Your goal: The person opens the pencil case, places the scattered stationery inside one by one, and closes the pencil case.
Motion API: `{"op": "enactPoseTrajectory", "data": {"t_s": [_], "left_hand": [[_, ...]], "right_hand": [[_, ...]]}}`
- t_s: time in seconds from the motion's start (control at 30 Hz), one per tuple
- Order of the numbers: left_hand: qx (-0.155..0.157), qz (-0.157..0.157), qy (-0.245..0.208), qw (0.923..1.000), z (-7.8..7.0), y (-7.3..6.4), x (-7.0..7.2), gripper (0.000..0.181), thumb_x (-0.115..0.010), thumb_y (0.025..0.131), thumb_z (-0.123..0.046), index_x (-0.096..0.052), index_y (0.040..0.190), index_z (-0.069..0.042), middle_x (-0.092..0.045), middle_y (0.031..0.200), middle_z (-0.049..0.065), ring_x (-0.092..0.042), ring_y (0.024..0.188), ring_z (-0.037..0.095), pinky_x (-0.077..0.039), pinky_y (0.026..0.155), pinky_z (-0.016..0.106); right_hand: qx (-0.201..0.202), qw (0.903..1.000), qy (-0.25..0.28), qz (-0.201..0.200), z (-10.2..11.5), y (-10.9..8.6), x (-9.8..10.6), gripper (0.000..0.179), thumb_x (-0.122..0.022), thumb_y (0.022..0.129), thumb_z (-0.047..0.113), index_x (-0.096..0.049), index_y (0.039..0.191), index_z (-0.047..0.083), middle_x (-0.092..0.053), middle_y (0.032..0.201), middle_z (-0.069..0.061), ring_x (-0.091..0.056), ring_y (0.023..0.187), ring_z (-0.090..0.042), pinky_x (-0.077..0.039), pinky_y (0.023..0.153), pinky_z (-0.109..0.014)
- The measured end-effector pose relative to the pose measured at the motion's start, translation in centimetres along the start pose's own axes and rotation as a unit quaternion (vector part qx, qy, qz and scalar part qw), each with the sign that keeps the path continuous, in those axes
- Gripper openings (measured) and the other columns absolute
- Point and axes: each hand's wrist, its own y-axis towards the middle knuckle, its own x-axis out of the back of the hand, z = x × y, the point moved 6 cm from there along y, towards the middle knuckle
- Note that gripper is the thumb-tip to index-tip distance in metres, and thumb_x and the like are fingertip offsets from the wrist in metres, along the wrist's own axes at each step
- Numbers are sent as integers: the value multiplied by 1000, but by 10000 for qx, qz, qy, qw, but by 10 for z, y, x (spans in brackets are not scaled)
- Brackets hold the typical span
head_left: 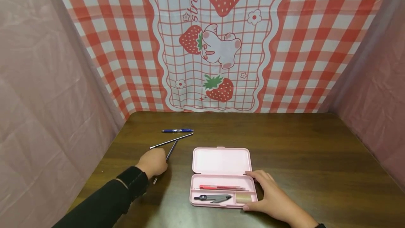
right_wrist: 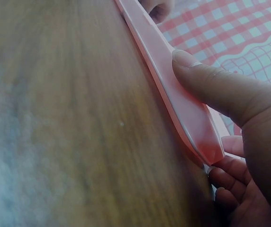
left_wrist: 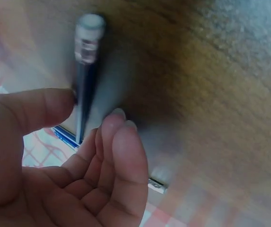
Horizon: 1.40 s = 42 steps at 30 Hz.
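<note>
Nearest the head camera, a black sleeve [head_left: 104, 200] leads to the left hand [head_left: 153, 163], which pinches a dark pencil [head_left: 172, 150] between thumb and bent fingers. This pencil is at the left of the brown table [head_left: 300, 150], its long axis running away from the person and slightly rightward. Its eraser end points back toward the person; its other end is close to a second pencil [head_left: 171, 141], though whether the two touch is hard to tell. That one lies at a flatter slant, its right end farther off. Beyond it, a blue pen [head_left: 177, 130] lies nearly left to right, tip leftward.

The right hand [head_left: 270, 198] holds the right end of an open pink pencil case [head_left: 209, 204], thumb at the near wall, fingers bent at the far corner. Inside, a red pen [head_left: 218, 187] lies left to right in the far compartment; a compass [head_left: 212, 198], hinge leftward, lies in the near left one, beside a tan block [head_left: 243, 197].
</note>
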Motion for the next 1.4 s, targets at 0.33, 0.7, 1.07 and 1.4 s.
{"op": "enactPoseTrajectory", "data": {"t_s": [0.33,0.7,1.07,1.4], "left_hand": [[188,94,169,9996,-3,1,1,15,-69,84,-9,-62,71,-9,-62,77,6,-57,68,23,-52,59,45],[189,317,319,9988,-5,4,-1,11,-68,87,-9,-64,78,-7,-61,82,7,-57,71,25,-52,59,46],[-60,125,302,9994,-11,4,3,16,-69,86,-6,-61,72,-9,-61,77,7,-57,68,24,-53,65,45],[-430,-194,339,9983,-23,0,7,17,-69,81,-3,-58,69,-10,-60,72,6,-57,66,24,-54,67,47]], "right_hand": [[24,10000,-17,-14,0,0,0,93,-90,65,62,-61,137,11,-58,129,8,-49,123,-20,-46,99,-51],[-21,10000,-34,19,0,0,-1,93,-91,65,62,-60,137,11,-57,130,7,-49,125,-21,-45,99,-53],[-41,10000,-28,35,0,0,-1,93,-90,66,63,-60,138,12,-57,130,8,-48,125,-20,-45,100,-53],[-98,9999,-20,91,0,0,-1,93,-89,66,64,-60,138,12,-57,131,7,-49,126,-22,-45,100,-55]]}}
